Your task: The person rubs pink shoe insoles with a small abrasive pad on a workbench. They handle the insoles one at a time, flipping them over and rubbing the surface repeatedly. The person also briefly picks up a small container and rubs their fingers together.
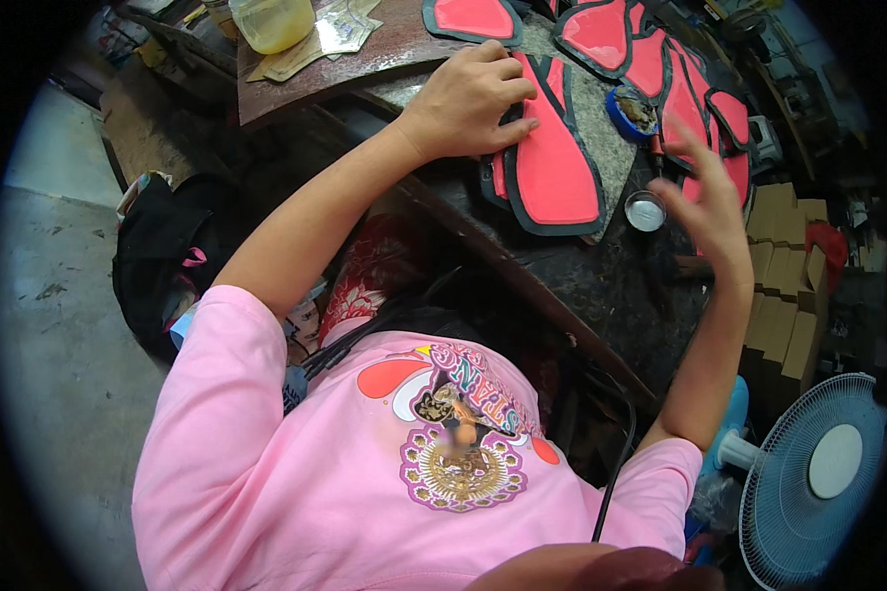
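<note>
A bright pink, dark-edged padded piece (559,172), rounded at its near end, lies on a speckled grey slab (611,163). My left hand (478,98) grips its left edge, the thumb laid on the pink face and the other fingers curled at its upper end. Part of another pink piece shows below that edge. My right hand (705,202) is raised to the right, fingers apart and slightly blurred, holding nothing. Nearest to it are a small round cup (646,211) with a pale inside and a blue-rimmed dish (632,113) of brownish stuff. A red handle (657,145) sits beside the dish.
More pink dark-edged pieces (665,84) overlap at the far right. A tub of yellowish liquid (274,22) and papers (330,41) rest on a brown board (276,91). Stacked cardboard boxes (784,286) and a fan (808,478) stand right; a black bag (172,251) is left.
</note>
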Demonstrator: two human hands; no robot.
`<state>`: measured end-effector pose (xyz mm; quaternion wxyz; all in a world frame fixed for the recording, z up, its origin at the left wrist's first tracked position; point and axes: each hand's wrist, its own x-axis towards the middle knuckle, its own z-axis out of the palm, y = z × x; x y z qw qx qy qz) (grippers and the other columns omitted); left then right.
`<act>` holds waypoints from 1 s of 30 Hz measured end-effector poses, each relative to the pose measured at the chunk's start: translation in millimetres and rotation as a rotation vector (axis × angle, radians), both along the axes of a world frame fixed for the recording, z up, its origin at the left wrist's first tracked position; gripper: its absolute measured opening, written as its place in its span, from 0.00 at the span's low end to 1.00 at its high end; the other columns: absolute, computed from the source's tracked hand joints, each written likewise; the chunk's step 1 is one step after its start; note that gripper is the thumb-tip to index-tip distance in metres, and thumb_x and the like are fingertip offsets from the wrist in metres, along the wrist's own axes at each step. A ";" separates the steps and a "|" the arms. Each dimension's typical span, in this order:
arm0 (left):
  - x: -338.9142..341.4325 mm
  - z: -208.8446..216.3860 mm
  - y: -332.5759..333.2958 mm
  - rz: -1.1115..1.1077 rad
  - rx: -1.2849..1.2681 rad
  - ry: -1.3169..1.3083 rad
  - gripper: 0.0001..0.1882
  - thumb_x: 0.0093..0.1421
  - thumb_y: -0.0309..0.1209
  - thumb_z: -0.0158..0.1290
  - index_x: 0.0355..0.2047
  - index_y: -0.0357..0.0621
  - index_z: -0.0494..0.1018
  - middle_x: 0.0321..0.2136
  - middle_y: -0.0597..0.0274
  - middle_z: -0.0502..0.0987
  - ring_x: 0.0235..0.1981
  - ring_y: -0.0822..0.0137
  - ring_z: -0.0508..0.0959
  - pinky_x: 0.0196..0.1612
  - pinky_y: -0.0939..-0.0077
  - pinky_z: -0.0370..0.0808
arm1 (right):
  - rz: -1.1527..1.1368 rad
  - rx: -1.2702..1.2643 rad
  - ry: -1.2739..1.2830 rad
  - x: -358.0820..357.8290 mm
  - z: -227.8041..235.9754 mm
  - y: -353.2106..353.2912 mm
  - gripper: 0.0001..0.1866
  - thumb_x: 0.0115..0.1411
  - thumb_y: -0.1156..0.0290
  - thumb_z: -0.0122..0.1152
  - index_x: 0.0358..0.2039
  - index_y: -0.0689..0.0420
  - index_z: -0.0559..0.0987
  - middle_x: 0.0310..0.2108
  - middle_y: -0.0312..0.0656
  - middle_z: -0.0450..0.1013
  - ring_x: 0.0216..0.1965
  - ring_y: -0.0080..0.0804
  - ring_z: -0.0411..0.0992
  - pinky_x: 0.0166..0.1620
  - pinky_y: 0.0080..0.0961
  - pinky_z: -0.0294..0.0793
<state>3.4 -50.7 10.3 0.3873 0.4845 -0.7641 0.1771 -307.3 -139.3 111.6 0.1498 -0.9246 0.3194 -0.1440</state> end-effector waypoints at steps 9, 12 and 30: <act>1.3 -9.4 -7.2 0.116 -0.160 0.131 0.12 0.57 0.41 0.62 0.31 0.46 0.80 0.29 0.63 0.80 0.37 0.58 0.77 0.42 0.65 0.77 | 0.287 -0.146 0.277 63.8 -29.3 61.6 0.52 0.40 0.72 0.77 0.69 0.46 0.66 0.66 0.43 0.65 0.67 0.46 0.61 0.68 0.39 0.62; 2.2 -10.8 -7.3 0.104 -0.155 0.144 0.11 0.57 0.41 0.62 0.31 0.46 0.80 0.28 0.64 0.80 0.36 0.59 0.78 0.43 0.65 0.77 | 0.305 -0.049 0.079 57.4 -32.3 55.9 0.46 0.43 0.71 0.76 0.66 0.47 0.69 0.58 0.48 0.72 0.60 0.45 0.70 0.64 0.42 0.65; 1.5 -1.4 0.9 -0.007 0.107 0.055 0.18 0.62 0.47 0.58 0.42 0.47 0.81 0.35 0.60 0.82 0.43 0.57 0.77 0.49 0.61 0.75 | 0.252 -0.495 -0.167 75.2 -67.1 76.0 0.42 0.47 0.53 0.75 0.64 0.46 0.72 0.32 0.37 0.72 0.33 0.36 0.74 0.38 0.31 0.75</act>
